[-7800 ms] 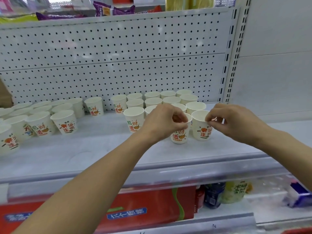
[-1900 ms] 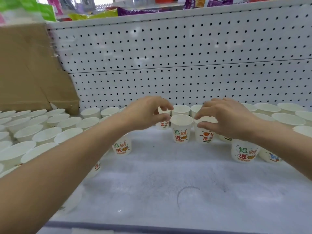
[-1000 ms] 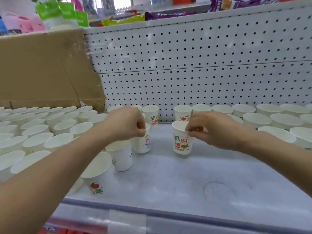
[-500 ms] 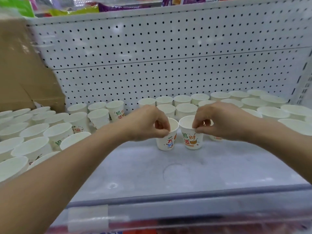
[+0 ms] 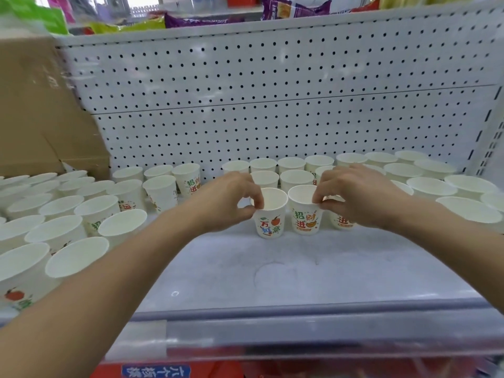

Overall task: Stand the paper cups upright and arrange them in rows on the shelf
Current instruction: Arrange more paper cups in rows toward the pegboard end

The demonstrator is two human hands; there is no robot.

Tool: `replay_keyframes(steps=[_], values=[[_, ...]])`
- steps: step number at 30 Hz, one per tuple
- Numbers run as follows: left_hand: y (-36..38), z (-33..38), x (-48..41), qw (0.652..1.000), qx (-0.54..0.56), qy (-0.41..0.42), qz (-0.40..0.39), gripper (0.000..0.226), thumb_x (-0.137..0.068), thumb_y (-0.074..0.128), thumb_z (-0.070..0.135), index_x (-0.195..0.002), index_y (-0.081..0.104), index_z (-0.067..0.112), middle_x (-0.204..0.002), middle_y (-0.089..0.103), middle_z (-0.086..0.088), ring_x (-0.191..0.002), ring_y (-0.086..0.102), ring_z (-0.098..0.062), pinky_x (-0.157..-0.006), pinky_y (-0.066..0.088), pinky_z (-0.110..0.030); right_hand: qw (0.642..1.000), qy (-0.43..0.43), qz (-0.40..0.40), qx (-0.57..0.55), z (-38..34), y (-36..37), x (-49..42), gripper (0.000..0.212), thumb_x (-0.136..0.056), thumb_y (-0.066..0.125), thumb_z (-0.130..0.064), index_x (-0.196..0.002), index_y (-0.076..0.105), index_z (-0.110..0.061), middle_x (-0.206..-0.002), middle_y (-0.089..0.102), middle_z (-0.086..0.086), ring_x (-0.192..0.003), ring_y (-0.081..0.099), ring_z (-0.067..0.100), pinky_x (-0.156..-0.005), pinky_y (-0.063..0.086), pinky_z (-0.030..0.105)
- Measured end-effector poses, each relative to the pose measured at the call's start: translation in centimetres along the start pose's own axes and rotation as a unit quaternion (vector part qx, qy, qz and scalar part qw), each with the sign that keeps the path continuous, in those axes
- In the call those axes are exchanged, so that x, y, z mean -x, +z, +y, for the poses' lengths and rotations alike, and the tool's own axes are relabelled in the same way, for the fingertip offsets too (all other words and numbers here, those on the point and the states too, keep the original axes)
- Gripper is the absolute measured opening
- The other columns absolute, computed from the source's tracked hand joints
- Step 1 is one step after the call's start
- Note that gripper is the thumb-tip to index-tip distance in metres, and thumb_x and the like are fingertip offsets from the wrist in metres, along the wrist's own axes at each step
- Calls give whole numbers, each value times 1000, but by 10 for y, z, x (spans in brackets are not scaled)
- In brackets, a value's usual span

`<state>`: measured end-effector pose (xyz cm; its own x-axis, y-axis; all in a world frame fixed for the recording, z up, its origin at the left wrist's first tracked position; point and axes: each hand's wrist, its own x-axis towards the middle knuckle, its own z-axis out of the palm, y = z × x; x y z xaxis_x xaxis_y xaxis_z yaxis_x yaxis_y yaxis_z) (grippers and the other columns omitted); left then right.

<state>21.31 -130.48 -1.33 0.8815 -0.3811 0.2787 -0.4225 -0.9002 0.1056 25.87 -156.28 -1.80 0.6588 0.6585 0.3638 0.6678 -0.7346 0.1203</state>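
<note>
Gripping one paper cup rim in each hand at the middle of the shelf (image 5: 300, 274).

Pinching the near rim of the left cup (image 5: 270, 218) between thumb and forefinger of the left hand (image 5: 226, 203); pinching the rim of the right cup (image 5: 305, 214) likewise with the right hand (image 5: 360, 197). Holding both upright on the shelf, side by side and nearly touching, just in front of the cups lined along the pegboard panel (image 5: 272, 91). Partly covering a third printed cup (image 5: 342, 221) with the right hand. Working between a mass of upright cups at the left (image 5: 62, 230), before a cardboard box (image 5: 35, 110), and rows of upright cups at the right (image 5: 431, 184).
</note>
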Motion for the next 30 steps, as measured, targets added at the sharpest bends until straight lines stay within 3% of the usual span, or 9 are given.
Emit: replay_keyframes(steps=[5, 8, 12, 18, 21, 24, 27, 30], values=[[1, 2, -1, 1000, -13, -19, 8, 8, -90, 62, 26, -93, 67, 32, -102, 57, 12, -99, 51, -8, -83, 51, -41, 1000, -2, 10, -16, 3, 1, 1, 12, -88, 65, -29, -98, 71, -30, -100, 64, -10, -98, 55, 17, -79, 40, 32], [0, 2, -1, 999, -19, -30, 7, 10, -90, 62, 26, -96, 67, 32, -105, 58, 11, -101, 52, -9, -83, 51, -41, 1000, -9, 10, 2, 5, 3, 0, 14, -88, 65, -31, -100, 71, -31, -104, 64, -11, -102, 52, 16, -77, 29, 27], [0, 7, 6, 998, -22, -50, 21, 31, -90, 61, 33, -120, 59, 33, -120, 56, 10, -112, 51, -11, -92, 47, -39, 999, -21, 42, -17, 3, 6, 1, 30, -83, 66, -43, -111, 68, -32, -111, 63, -11, -108, 51, 17, -82, 32, 30], [7, 13, 56, 989, -4, -74, 126, 55, -89, 62, 37, -140, 44, 29, -137, 49, 9, -124, 44, -12, -104, 36, -34, 971, -64, 131, -190, -64, 18, -14, 41, -88, 63, -37, -128, 56, -30, -124, 55, -9, -113, 51, 18, -90, 45, 38], [3, -4, 107, 976, -34, -115, 184, 53, -87, 57, 46, -136, 50, 28, -135, 52, 8, -124, 45, -15, -103, 34, -35, 951, -60, 100, -287, -117, 24, -31, 49, -88, 61, -36, -135, 46, -34, -132, 47, -12, -118, 48, 11, -92, 45, 34], [-6, -26, 163, 955, -59, -169, 236, 51, -85, 52, 51, -127, 57, 25, -128, 58, 6, -117, 51, -18, -97, 41, -39, 947, -86, 56, -304, -168, 31, -60, 53, -91, 59, -35, -141, 40, -33, -139, 39, -10, -124, 42, 9, -99, 40, 30], [-16, -42, 205, 938, -135, -211, 240, 46, -81, 53, 53, -113, 66, 22, -107, 64, 4, -99, 56, -23, -76, 46, -39, 956, -98, 29, -277, -209, 40, -91, 54, -92, 58, -29, -142, 37, -32, -143, 33, -7, -130, 35, 13, -97, 43, 34], [-20, -52, 225, 937, -185, -208, 210, 33, -78, 54, 49, -92, 70, 23, -86, 63, 7, -82, 56, -23, -60, 45, -33, 974, -88, 12, -210, -231, 47, -109, 39, -93, 56, -26, -132, 50, -25, -141, 38, -4, -128, 35, 19, -90, 45, 35]])
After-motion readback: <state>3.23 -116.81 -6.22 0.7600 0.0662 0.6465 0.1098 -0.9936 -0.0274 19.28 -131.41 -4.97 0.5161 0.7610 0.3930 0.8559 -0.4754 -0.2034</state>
